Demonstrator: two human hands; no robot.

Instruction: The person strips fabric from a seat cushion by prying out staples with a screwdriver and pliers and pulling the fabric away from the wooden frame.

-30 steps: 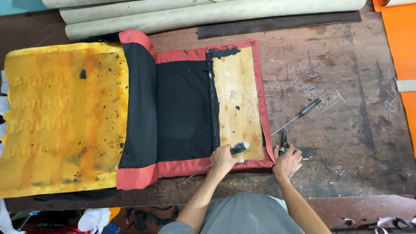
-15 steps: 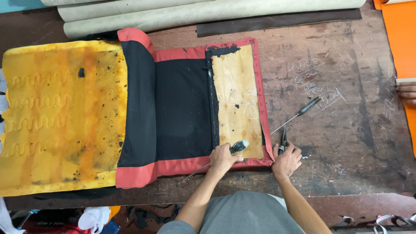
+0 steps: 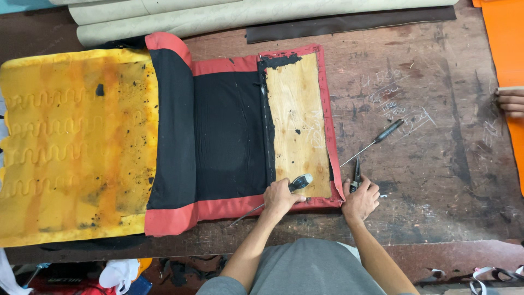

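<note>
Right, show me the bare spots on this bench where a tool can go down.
Bare wood lies right of the loose screwdriver, up to the orange sheet, and along the bench below it. A narrower patch sits between the plywood panel and the dark strip. It is crowded around the left hand, right hand and pliers.

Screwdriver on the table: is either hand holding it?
No. The screwdriver lies free; the right hand grips pliers, the left hand another tool.
</note>
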